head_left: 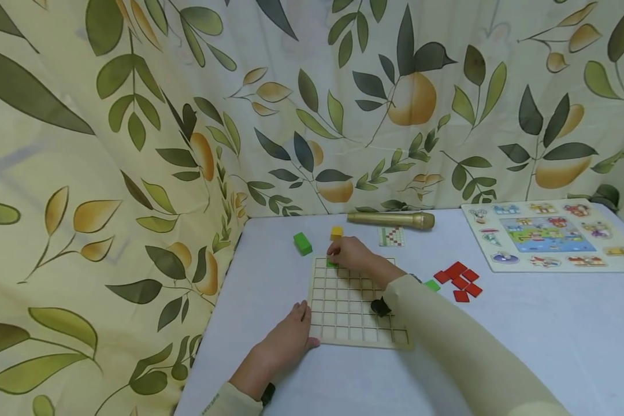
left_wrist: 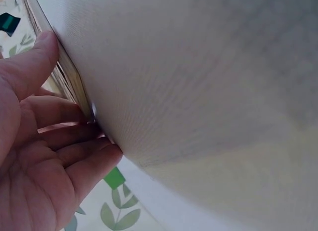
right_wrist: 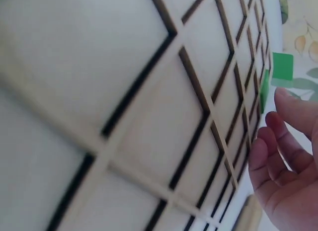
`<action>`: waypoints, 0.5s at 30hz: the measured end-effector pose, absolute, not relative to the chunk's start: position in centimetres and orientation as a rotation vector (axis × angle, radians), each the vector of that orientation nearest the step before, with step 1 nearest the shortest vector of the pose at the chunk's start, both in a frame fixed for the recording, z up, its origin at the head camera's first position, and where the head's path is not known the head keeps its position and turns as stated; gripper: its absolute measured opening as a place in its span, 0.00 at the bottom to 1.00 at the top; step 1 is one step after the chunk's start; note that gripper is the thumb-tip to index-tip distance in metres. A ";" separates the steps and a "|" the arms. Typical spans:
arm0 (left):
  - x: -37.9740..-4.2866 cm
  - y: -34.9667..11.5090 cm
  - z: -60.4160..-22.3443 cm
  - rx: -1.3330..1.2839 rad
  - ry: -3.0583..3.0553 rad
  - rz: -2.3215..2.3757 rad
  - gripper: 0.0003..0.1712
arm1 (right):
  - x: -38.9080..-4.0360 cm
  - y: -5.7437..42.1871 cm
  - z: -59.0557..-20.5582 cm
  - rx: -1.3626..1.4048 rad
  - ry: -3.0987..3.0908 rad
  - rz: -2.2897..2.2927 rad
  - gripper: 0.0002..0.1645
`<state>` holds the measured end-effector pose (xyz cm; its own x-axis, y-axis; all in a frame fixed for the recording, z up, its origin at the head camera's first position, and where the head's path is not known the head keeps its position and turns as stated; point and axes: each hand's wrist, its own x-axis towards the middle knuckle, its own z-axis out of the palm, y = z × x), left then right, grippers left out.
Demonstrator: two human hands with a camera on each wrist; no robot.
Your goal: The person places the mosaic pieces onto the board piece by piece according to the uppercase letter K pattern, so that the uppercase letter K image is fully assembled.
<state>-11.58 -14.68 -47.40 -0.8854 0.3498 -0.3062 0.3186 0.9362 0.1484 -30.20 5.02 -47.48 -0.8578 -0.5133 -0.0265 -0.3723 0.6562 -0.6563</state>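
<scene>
A pale wooden grid board (head_left: 343, 341) lies flat on the white cloth. At its near left corner my left hand (head_left: 290, 332) holds it, fingers along the left side and thumb at the near edge; the left wrist view shows the thumb (left_wrist: 45, 44) against the board's edge. My right hand (head_left: 352, 254) is over the far left end, at a green tile (right_wrist: 264, 92) in the grid. Its thumb is near that tile, apart from the fingers, with nothing gripped between them. In the head view the hand partly covers the tile.
Beyond the board stand a green block (head_left: 303, 244) and a yellow block (head_left: 336, 233). A patterned card (head_left: 392, 236) and a gold microphone (head_left: 390, 219) lie farther back. Several red tiles (head_left: 460, 281) and a green tile (head_left: 433, 285) are on the right, before a picture puzzle board (head_left: 546, 267).
</scene>
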 end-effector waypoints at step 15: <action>-11.6 -14.7 -47.8 0.467 2.760 0.188 0.46 | -28.2 11.5 -45.0 -0.789 2.636 -0.966 0.11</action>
